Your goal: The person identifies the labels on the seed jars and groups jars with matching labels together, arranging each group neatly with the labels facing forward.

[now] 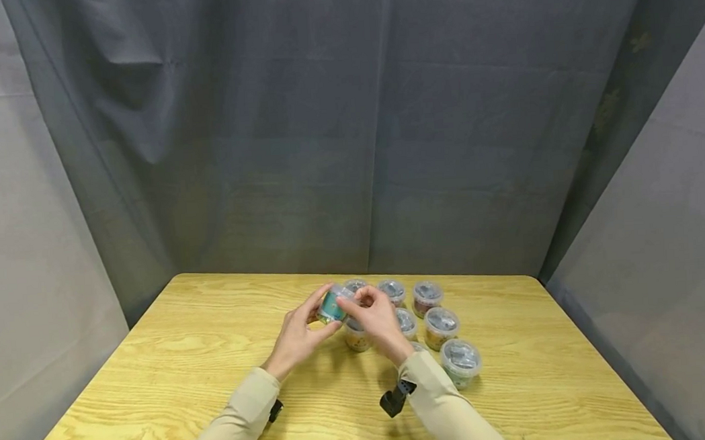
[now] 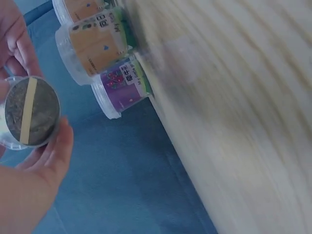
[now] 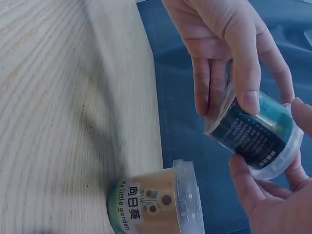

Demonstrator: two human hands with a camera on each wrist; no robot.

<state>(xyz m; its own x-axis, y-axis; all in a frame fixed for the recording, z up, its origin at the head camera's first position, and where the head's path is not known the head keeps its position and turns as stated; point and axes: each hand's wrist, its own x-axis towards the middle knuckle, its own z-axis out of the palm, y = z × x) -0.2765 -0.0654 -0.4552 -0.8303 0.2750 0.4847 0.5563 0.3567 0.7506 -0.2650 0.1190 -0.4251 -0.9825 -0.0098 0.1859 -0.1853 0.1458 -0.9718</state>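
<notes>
A small clear lidded planting cup (image 1: 333, 306) with a teal label is held tilted above the table between both hands. My left hand (image 1: 299, 337) grips its body, with the thumb along one side, as the right wrist view shows. My right hand (image 1: 379, 319) has its fingers and thumb at the lid end (image 3: 294, 144). In the left wrist view the cup's round base (image 2: 41, 117) shows dark contents with a pale strip across it. An orange sunflower planting cup (image 3: 158, 202) stands on the table below the hands.
Several more lidded cups stand in rows under and beyond the right hand, among them an orange one (image 1: 441, 327), a dark red one (image 1: 427, 299) and a green one (image 1: 460, 361). They rest on a wooden table (image 1: 203, 350). Grey curtains (image 1: 300, 149) enclose the back and sides.
</notes>
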